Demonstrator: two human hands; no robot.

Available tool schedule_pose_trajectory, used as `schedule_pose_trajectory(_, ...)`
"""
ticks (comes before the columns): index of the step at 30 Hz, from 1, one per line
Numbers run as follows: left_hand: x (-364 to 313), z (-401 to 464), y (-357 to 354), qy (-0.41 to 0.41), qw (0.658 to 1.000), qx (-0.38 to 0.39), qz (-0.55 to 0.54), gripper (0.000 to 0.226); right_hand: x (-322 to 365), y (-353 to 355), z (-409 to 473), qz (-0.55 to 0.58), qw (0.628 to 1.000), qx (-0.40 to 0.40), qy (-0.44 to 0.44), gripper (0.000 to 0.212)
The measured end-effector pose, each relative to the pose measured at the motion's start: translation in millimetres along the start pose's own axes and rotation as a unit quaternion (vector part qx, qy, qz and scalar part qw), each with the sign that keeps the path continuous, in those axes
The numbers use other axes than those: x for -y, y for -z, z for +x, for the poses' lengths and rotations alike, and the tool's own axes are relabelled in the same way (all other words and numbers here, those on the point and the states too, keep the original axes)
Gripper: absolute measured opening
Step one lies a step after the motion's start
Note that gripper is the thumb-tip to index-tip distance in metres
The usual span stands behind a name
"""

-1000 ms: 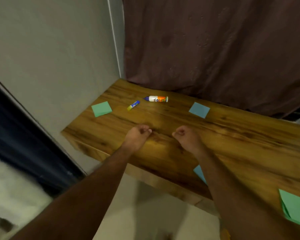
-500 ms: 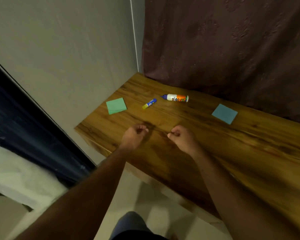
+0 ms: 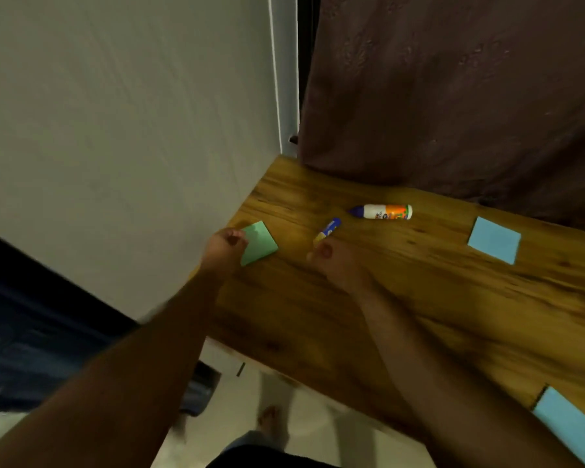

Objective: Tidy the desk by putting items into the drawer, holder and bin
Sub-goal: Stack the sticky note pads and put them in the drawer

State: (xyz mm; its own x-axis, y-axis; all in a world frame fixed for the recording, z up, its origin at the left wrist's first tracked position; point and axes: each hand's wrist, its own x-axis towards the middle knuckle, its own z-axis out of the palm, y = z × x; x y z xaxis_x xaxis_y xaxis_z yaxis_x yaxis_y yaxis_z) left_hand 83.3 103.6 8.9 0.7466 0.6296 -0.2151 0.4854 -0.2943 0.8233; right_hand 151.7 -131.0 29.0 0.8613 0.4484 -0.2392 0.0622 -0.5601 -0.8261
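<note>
The green sticky pad [image 3: 259,243], lying near the desk's [image 3: 419,298] left end, was reached by the left hand [image 3: 224,246], its curled fingers brought from mid-desk onto the pad's near corner. The right hand [image 3: 335,263], loosely curled and holding nothing, was brought just short of the small glue stick [image 3: 327,228], so a pickup was judged near. The print on the glue bottle [image 3: 382,211] could not be read.

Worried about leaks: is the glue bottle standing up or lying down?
Lying down. The glue bottle rests on its side on the wooden desk, its purple cap pointing toward the wall.
</note>
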Motion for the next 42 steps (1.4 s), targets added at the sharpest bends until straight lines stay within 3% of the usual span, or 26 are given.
schedule_pose_trajectory(5,-10,47,7,0.004,0.995,0.028,0.092,0.025,23,-39,32,-0.004,1.000,-0.028,-0.011,0.034)
schedule_pose_trajectory(11,-6,70,-4,-0.126,0.950,0.056,0.281,0.040,36,-62,56,-0.051,0.998,-0.036,-0.001,0.028)
schedule_pose_trajectory(16,2,87,-15,-0.128,0.906,0.078,0.397,0.050,34,-72,68,-0.076,0.997,-0.016,-0.026,0.039)
schedule_pose_trajectory(19,-2,89,-20,-0.091,0.904,0.079,0.411,0.047,31,-79,71,-0.088,0.996,0.004,-0.022,0.045)
schedule_pose_trajectory(22,-2,93,-19,-0.079,0.903,0.121,0.404,0.059,29,-83,72,-0.073,0.997,0.011,-0.027,0.046)
schedule_pose_trajectory(26,-7,98,-13,-0.054,0.912,0.176,0.368,0.070,28,-80,68,-0.025,0.999,0.008,-0.040,0.050)
schedule_pose_trajectory(32,-40,89,-3,-0.023,0.947,0.269,0.174,0.044,24,-67,50,0.119,0.989,-0.030,-0.077,0.047)
schedule_pose_trajectory(35,-64,73,-9,-0.024,0.943,0.323,0.073,0.040,19,-49,34,0.226,0.963,-0.083,-0.120,0.052)
schedule_pose_trajectory(38,-89,52,-31,0.001,0.931,0.360,-0.059,0.037,10,-25,15,0.312,0.932,-0.124,-0.140,0.037)
schedule_pose_trajectory(42,-117,6,-77,0.003,0.906,0.403,-0.128,0.043,-5,16,-18,0.390,0.900,-0.144,-0.128,0.020)
